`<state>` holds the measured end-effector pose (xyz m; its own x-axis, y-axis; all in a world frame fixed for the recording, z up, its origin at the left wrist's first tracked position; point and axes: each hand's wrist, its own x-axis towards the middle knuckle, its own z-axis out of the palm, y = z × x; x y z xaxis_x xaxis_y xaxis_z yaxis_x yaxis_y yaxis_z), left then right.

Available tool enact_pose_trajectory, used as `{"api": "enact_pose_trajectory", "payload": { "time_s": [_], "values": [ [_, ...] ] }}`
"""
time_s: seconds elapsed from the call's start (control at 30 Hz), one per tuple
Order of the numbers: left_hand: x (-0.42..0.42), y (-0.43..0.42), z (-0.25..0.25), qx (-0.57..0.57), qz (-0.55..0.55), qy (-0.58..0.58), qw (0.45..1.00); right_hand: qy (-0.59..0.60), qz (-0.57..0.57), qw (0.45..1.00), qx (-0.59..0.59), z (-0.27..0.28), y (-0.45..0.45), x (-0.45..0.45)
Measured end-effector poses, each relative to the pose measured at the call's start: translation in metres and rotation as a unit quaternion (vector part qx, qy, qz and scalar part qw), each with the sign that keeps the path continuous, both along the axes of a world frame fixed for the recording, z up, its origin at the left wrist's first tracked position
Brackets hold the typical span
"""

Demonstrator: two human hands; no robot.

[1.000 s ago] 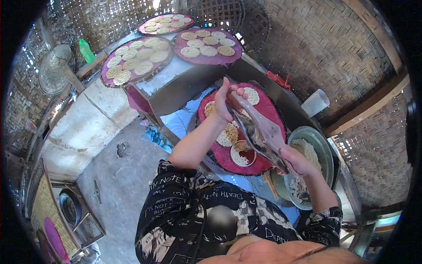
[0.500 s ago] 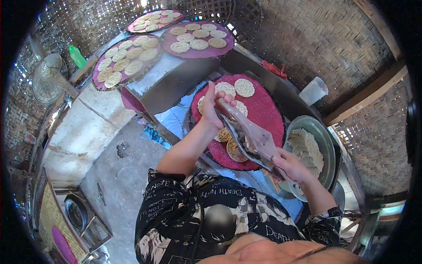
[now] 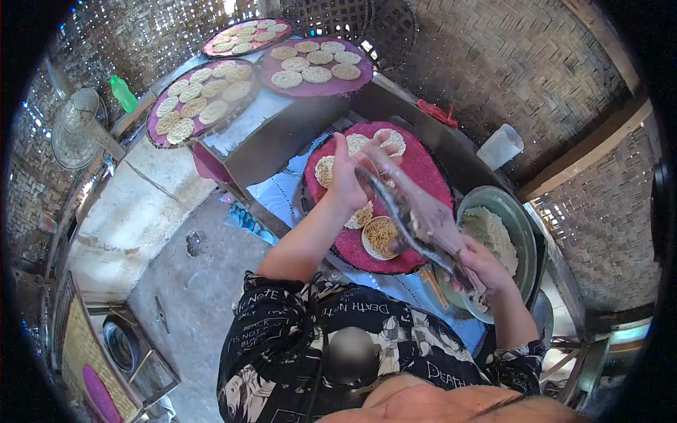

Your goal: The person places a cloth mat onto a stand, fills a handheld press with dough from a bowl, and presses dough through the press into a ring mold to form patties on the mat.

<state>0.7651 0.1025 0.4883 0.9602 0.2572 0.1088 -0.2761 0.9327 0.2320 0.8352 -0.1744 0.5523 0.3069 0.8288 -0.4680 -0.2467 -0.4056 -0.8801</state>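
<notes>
My right hand [image 3: 485, 266] is closed on the lower end of a long, flat tool [image 3: 423, 211], pale on its upper face with a dark edge and smeared by motion. At its far end, my left hand [image 3: 349, 173] has its thumb up and its fingers stretched out, against or just behind the tool. Beneath lies a round tray with a magenta cloth [image 3: 430, 169]. Lacy noodle-like discs [image 3: 325, 170] rest on that cloth, partly hidden by my hands. On the tray's near side sits a small round mould [image 3: 381, 237] holding yellowish strands.
To the right, a green basin [image 3: 525, 233] contains pale dough or flour [image 3: 497, 236]. A white plastic cup [image 3: 501, 146] stands behind it. Three trays of discs, including one magenta tray [image 3: 317, 84], occupy the raised surface at the back. A wooden-handled tool [image 3: 432, 287] lies nearby.
My left hand's fingers have loosened from the tool's far end and straightened. The tool has shifted slightly right and down, uncovering more of the small mould.
</notes>
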Motion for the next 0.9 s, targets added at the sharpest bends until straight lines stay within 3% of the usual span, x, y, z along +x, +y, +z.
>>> {"api": "enact_pose_trajectory", "payload": {
  "time_s": [0.03,0.07,0.1,0.13,0.17,0.2,0.3,0.33,0.37,0.4,0.43,0.47,0.5,0.57,0.67,0.9],
  "values": [
    [-0.005,-0.002,0.012,0.022,0.002,0.010,1.000,-0.018,-0.019,0.999,0.033,0.002,0.003,-0.001],
    [-0.003,0.010,-0.009,0.055,-0.091,-0.077,0.991,-0.035,-0.039,0.996,0.067,0.006,0.009,-0.005],
    [-0.001,0.006,-0.017,0.248,-0.041,-0.053,0.966,-0.053,-0.060,0.992,0.101,0.008,0.015,-0.009],
    [-0.004,-0.004,-0.026,0.431,0.009,-0.029,0.902,-0.074,-0.098,0.986,0.111,0.005,0.022,-0.013],
    [-0.009,-0.015,-0.026,0.596,0.059,-0.006,0.801,-0.083,-0.081,0.985,0.130,-0.005,0.028,-0.012],
    [-0.013,-0.023,-0.024,0.664,0.091,0.072,0.739,-0.091,-0.064,0.983,0.147,-0.018,0.036,-0.009],
    [-0.020,-0.020,-0.027,0.665,0.218,0.218,0.681,-0.100,-0.005,0.983,0.156,-0.030,0.059,-0.002],
    [-0.018,-0.009,-0.053,0.585,0.222,0.145,0.767,-0.101,0.016,0.983,0.153,-0.032,0.065,0.000],
    [-0.017,0.002,-0.080,0.497,0.213,0.066,0.839,-0.250,0.016,0.962,0.111,-0.041,0.068,0.004],
    [-0.028,0.020,-0.094,0.719,0.297,0.153,0.610,-0.390,0.016,0.918,0.062,-0.054,0.071,0.009],
    [-0.043,0.025,-0.094,0.734,0.313,0.169,0.579,-0.520,0.015,0.854,0.009,-0.062,0.072,0.010],
    [-0.054,0.028,-0.087,0.698,0.299,0.173,0.627,-0.554,0.007,0.832,-0.039,-0.063,0.075,0.008],
    [-0.066,0.026,-0.079,0.607,0.275,0.176,0.724,-0.557,0.013,0.829,-0.052,-0.069,0.074,0.009],
    [-0.080,0.028,-0.064,0.511,0.255,0.184,0.800,-0.564,0.029,0.822,-0.078,-0.084,0.074,0.012],
    [-0.090,0.031,-0.053,0.468,0.249,0.193,0.825,-0.548,0.043,0.828,-0.110,-0.084,0.078,0.012],
    [-0.088,0.030,-0.043,0.448,0.245,0.197,0.837,-0.617,0.033,0.783,-0.063,-0.092,0.080,0.008]
  ]
}}
